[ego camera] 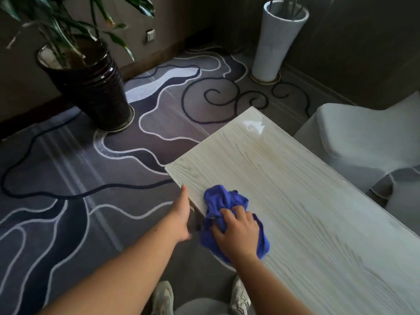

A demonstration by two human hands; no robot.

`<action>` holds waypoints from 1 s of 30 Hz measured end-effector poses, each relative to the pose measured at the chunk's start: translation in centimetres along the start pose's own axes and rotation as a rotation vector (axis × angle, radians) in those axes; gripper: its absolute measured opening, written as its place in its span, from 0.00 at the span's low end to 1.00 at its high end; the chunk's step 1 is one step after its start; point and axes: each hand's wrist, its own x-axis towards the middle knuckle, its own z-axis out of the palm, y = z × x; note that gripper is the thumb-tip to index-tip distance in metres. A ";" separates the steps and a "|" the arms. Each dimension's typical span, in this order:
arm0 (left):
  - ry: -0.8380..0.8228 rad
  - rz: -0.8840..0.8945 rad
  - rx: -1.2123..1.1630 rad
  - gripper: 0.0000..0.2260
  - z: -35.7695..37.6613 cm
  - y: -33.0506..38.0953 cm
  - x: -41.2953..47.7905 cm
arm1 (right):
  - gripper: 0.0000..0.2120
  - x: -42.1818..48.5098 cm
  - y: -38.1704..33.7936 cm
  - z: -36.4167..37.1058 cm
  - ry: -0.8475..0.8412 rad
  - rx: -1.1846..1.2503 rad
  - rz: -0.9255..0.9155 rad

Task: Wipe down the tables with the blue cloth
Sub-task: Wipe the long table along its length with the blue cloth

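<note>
A pale wood-grain table [295,178] with a glossy top runs from the middle of the view to the lower right. The crumpled blue cloth [223,198] lies on the table near its left edge, partly hanging over it. My right hand [237,230] presses down on the cloth, fingers curled into its folds. My left hand [181,214] rests against the table's left edge beside the cloth, thumb on the rim, fingers hidden below the top.
A dark ribbed pot [91,87] with a leafy plant stands on the patterned carpet at upper left. A tall white vase [277,39] is by the far wall. White-covered chairs [354,137] sit along the table's right side. My shoes [163,298] show below.
</note>
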 end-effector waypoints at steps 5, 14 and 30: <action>0.104 0.036 -0.048 0.27 -1.1 2.0 1.0 | 0.13 0.6 0.6 0.1 0.054 0.068 0.017; 0.271 0.138 -0.172 0.29 0.0 6.2 5.8 | 0.14 11.2 8.5 -1.9 0.262 0.059 0.259; 0.407 0.100 -0.223 0.38 1.0 7.2 8.3 | 0.18 27.9 17.8 -5.9 0.248 -0.004 0.118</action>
